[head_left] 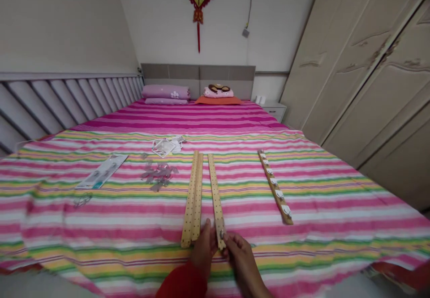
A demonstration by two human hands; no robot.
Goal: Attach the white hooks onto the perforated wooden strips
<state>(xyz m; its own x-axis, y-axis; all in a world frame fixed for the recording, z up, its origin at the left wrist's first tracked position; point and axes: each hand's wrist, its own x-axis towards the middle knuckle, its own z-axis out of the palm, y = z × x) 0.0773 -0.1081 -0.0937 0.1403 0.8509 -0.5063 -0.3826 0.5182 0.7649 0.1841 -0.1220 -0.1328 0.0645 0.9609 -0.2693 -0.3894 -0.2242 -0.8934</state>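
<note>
My left hand (204,244) is half-curled at the left edge of the near end of a wooden strip (215,190), my right hand (238,246) bends its fingertips against the small metal piece (221,234) there, and I cannot tell whether either is closed tight. Two paired strips (190,199) lie just beside my left hand, while bare striped sheet (247,190) gives me room rightward before the hooked strip (275,187). Beyond the strips' far ends, the sheet runs open toward the folded bedding (166,92).
</note>
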